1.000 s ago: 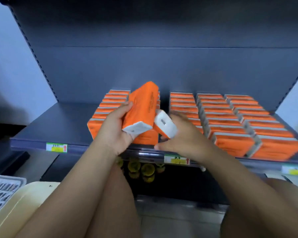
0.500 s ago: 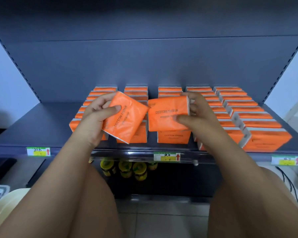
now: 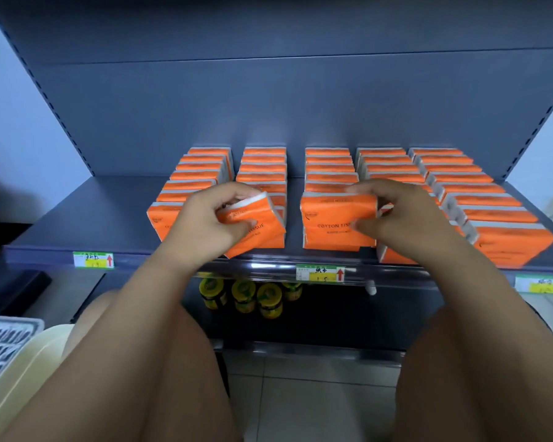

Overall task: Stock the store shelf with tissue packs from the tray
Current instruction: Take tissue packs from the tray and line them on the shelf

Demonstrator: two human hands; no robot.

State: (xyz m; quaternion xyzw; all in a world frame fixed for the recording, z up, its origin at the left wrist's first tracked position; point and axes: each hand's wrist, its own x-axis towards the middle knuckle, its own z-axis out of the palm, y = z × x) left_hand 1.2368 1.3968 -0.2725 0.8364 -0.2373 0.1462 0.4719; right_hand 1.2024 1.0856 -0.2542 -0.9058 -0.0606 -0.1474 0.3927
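Several rows of orange tissue packs [image 3: 329,169] stand on the dark shelf [image 3: 87,215]. My left hand [image 3: 205,224] grips a tilted orange pack [image 3: 262,224] at the front of the second row, its lower corner at the shelf edge. My right hand [image 3: 396,215] holds another orange pack [image 3: 332,221] upright at the front of the third row, fingers over its top and thumb on its face. The grey tray [image 3: 4,342] shows at the lower left, its contents hidden.
Price tags [image 3: 320,273] line the shelf's front rail. Jars with yellow lids [image 3: 243,295] stand on the lower shelf. The left part of the shelf holds no packs. A cream surface [image 3: 35,362] lies beside the tray. My bare knees fill the foreground.
Both hands have lowered their packs from mid-air to the fronts of the second and third rows. The right pack now stands upright on the shelf; the left one is still tilted.
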